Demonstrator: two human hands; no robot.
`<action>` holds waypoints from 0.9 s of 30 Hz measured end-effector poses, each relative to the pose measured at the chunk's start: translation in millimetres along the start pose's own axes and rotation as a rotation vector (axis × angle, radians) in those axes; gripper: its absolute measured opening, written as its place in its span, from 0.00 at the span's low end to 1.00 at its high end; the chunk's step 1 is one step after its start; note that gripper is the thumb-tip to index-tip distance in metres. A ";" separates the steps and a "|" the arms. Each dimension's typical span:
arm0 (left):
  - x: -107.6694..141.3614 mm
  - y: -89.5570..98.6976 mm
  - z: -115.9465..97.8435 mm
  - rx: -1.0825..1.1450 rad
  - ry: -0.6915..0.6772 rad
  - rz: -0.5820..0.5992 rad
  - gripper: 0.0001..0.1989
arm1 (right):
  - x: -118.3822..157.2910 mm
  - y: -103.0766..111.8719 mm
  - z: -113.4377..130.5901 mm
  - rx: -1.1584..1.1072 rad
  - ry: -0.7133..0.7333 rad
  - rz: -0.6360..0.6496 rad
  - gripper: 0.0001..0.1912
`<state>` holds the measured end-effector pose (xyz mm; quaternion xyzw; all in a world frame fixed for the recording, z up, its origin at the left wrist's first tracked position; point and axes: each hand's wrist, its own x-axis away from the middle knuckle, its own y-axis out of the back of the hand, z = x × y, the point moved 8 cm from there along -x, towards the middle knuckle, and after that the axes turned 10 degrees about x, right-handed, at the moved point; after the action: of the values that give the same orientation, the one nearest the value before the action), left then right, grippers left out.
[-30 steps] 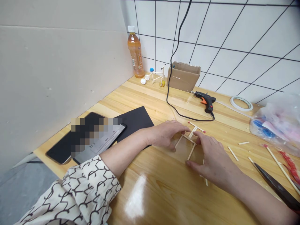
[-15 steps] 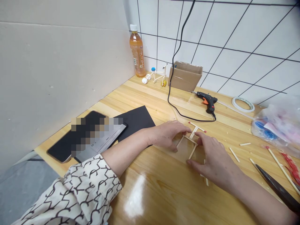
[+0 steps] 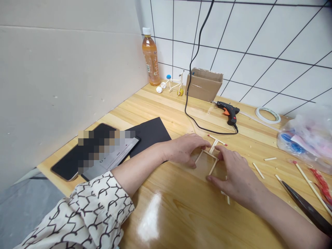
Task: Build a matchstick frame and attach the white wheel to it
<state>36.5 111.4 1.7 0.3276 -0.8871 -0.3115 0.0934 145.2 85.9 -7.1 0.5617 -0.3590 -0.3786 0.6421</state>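
Observation:
A small frame of pale sticks (image 3: pixel 210 154) lies on the wooden table, its far crossbar tipped red at both ends. My left hand (image 3: pixel 187 148) curves around the frame's left side, thumb and fingers apart, fingertips at the sticks. On the right side, my right hand (image 3: pixel 229 166) has its index finger at the frame's corner and its thumb near the lower end of a stick, with a gap between them. Another stick piece (image 3: pixel 228 199) lies partly hidden under my right hand.
Behind the frame lie a black glue gun (image 3: pixel 229 110) and its cord. A cardboard box (image 3: pixel 204 84), bottle (image 3: pixel 150 60) and stick model (image 3: pixel 171 83) stand by the wall. Scissors (image 3: pixel 303 204), tape (image 3: pixel 268 115) and a plastic bag (image 3: pixel 308 135) are right; phones (image 3: pixel 84 152) and black card (image 3: pixel 153 133) left.
The whole view has shifted very slightly. Both hands keep nearly the same pose around the stick frame.

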 end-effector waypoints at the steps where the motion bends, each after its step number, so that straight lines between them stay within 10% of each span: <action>1: 0.1 0.1 0.1 0.000 0.000 -0.002 0.32 | 0.0 0.0 -0.2 0.003 -0.003 0.000 0.31; 27: 0.1 -0.4 0.1 0.030 -0.016 0.018 0.33 | 0.9 0.5 0.5 0.002 0.016 -0.007 0.30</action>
<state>36.6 111.1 1.4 0.3186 -0.8952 -0.3000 0.0840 145.2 84.9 -6.5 0.5664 -0.3524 -0.3760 0.6431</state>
